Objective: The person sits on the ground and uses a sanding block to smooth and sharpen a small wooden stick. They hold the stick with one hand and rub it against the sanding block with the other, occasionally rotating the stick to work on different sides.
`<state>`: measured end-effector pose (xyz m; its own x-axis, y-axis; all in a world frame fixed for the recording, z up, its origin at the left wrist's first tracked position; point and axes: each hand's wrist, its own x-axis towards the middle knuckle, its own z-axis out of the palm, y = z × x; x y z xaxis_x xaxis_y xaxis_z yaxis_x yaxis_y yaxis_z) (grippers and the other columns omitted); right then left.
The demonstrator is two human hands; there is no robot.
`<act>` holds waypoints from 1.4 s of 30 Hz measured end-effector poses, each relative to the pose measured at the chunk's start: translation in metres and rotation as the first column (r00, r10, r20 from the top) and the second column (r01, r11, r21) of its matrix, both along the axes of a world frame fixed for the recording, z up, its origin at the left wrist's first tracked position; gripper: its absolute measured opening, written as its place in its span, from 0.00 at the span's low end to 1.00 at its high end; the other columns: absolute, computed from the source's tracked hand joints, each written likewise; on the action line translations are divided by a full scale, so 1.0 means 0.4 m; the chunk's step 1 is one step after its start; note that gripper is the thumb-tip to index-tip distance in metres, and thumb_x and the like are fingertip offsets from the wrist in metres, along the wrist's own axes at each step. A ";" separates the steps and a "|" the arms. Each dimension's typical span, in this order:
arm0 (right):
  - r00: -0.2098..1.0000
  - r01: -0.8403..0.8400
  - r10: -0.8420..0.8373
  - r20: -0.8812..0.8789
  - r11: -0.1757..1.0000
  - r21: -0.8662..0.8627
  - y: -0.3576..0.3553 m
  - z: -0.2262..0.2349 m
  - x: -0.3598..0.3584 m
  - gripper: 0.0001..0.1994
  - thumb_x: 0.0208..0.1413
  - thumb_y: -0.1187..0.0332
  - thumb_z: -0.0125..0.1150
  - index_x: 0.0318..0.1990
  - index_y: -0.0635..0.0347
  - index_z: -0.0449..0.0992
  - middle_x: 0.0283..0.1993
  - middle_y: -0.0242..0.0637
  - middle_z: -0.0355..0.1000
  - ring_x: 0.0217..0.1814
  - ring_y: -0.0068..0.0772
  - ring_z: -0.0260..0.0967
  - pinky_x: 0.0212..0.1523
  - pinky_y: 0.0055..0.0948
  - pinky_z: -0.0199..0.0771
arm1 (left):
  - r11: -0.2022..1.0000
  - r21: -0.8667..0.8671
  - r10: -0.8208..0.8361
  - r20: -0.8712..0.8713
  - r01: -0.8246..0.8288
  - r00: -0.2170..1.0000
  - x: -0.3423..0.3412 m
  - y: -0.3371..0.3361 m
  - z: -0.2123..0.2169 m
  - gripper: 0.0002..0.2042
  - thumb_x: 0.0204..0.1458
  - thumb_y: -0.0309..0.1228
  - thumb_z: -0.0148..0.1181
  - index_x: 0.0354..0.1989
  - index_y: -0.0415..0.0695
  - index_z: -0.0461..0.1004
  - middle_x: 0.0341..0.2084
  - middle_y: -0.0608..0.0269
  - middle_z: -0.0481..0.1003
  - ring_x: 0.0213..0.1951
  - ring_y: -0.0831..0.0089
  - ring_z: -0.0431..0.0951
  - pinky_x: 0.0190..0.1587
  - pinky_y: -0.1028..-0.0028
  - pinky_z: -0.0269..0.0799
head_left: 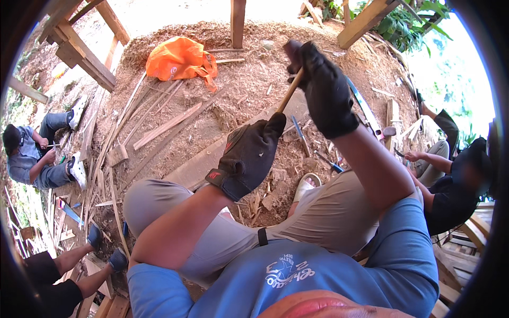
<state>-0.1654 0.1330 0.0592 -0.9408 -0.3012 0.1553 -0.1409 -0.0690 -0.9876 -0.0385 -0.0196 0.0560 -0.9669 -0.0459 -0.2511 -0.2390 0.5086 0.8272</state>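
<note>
One blue shirt (366,281) fills our foreground; beyond it we hold one wooden stick (290,92) slantwise above the ground (238,100), our gloved left hand (252,153) curled tight around its lower end, our gloved right hand (324,87) wrapped around its upper end. One orange bag (175,59) lies farther off.

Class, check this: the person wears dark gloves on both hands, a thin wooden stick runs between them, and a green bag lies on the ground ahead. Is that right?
Not quite: the head view shows that the bag is orange, not green. It does lie on the ground ahead, and the wooden stick runs between the gloved left hand and right hand.
</note>
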 end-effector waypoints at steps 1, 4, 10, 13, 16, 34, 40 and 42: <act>0.998 0.025 -0.026 -0.060 1.000 -0.016 -0.001 0.005 -0.034 0.29 0.75 0.47 0.42 0.62 0.64 0.78 0.57 0.49 0.80 0.63 0.37 0.75 0.63 0.36 0.74 | 1.000 0.001 0.010 -0.026 -0.010 1.000 0.013 -0.001 -0.014 0.31 0.73 0.55 0.42 0.31 0.38 0.77 0.18 0.51 0.73 0.26 0.53 0.76 0.35 0.54 0.69; 0.995 -0.025 0.021 0.097 0.999 0.038 -0.015 -0.030 0.075 0.25 0.76 0.53 0.43 0.58 0.66 0.78 0.57 0.48 0.80 0.56 0.36 0.78 0.60 0.37 0.77 | 0.999 0.026 0.033 -0.099 -0.030 0.995 0.014 0.016 -0.063 0.32 0.73 0.56 0.43 0.28 0.39 0.75 0.17 0.55 0.72 0.23 0.56 0.74 0.33 0.56 0.68; 0.993 -0.014 0.021 -0.116 0.998 0.064 0.004 -0.053 0.012 0.27 0.76 0.49 0.44 0.60 0.66 0.77 0.53 0.44 0.80 0.48 0.33 0.78 0.58 0.36 0.79 | 0.999 0.050 0.018 0.048 -0.020 0.999 0.009 0.016 -0.048 0.31 0.73 0.54 0.43 0.29 0.40 0.78 0.17 0.58 0.74 0.24 0.63 0.76 0.32 0.59 0.69; 0.982 -0.064 0.067 0.174 0.998 -0.023 -0.009 -0.064 0.116 0.30 0.75 0.47 0.43 0.61 0.67 0.77 0.60 0.49 0.79 0.51 0.34 0.78 0.60 0.38 0.77 | 0.996 0.089 -0.019 -0.036 0.022 0.999 0.005 0.013 -0.045 0.27 0.73 0.52 0.47 0.34 0.40 0.78 0.20 0.58 0.76 0.25 0.64 0.76 0.32 0.61 0.70; 0.992 -0.120 0.116 0.043 0.987 0.108 -0.029 -0.005 0.116 0.29 0.77 0.50 0.41 0.59 0.70 0.77 0.58 0.49 0.80 0.62 0.38 0.78 0.63 0.37 0.76 | 0.968 0.249 0.035 -0.068 -0.017 0.997 0.006 -0.007 -0.040 0.16 0.73 0.41 0.50 0.45 0.40 0.76 0.29 0.56 0.81 0.29 0.61 0.81 0.35 0.60 0.73; 0.998 -0.060 0.060 0.028 0.998 -0.018 0.025 -0.016 -0.024 0.31 0.77 0.45 0.42 0.68 0.66 0.71 0.67 0.40 0.73 0.55 0.28 0.70 0.60 0.37 0.71 | 0.753 0.632 0.179 0.075 -0.186 0.981 0.023 -0.009 -0.018 0.12 0.75 0.38 0.50 0.46 0.43 0.76 0.26 0.74 0.72 0.26 0.89 0.68 0.27 0.85 0.62; 0.962 -0.249 0.252 -0.105 0.968 0.036 0.039 -0.013 0.010 0.27 0.79 0.50 0.40 0.61 0.67 0.73 0.66 0.43 0.73 0.47 0.25 0.65 0.52 0.32 0.69 | 0.656 0.728 0.244 0.046 -0.200 0.969 0.015 -0.001 -0.036 0.14 0.75 0.40 0.48 0.44 0.44 0.75 0.26 0.75 0.72 0.25 0.89 0.68 0.26 0.84 0.61; 0.963 -0.246 0.250 -0.096 0.968 0.051 0.040 -0.016 0.004 0.28 0.79 0.50 0.40 0.65 0.68 0.71 0.67 0.45 0.73 0.54 0.28 0.69 0.57 0.33 0.70 | 0.666 0.723 0.223 0.042 -0.184 0.974 0.009 0.000 -0.028 0.14 0.75 0.39 0.48 0.44 0.44 0.75 0.27 0.74 0.73 0.24 0.88 0.68 0.26 0.83 0.62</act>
<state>-0.1636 0.1490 0.0529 -0.8160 -0.5305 0.2295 -0.2232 -0.0770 -0.9717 -0.0347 -0.0197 0.0447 -0.9667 -0.0674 -0.2468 -0.2159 -0.3031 0.9282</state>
